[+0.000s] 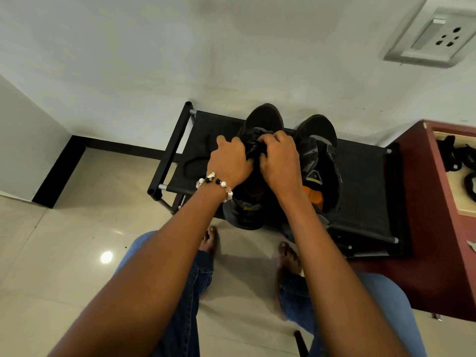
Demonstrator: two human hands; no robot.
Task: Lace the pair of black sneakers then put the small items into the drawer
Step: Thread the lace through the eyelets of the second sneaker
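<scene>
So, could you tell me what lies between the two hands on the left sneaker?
In the head view, the black lace of the left sneaker lies between left hand and right hand.

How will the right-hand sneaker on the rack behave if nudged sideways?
The right sneaker sits flat on the rack fabric, so it would probably slide, not tip. The sling looks soft and may sag. Unlaced, its upper likely flexes. Both hands, left hand and right hand, work the left sneaker.

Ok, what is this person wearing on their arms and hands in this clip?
Both forearms are bare, with no sleeves in view and no gloves. The left hand has a beaded bracelet at the wrist, with white, black and clear beads. The right hand and its wrist wear nothing.
</scene>
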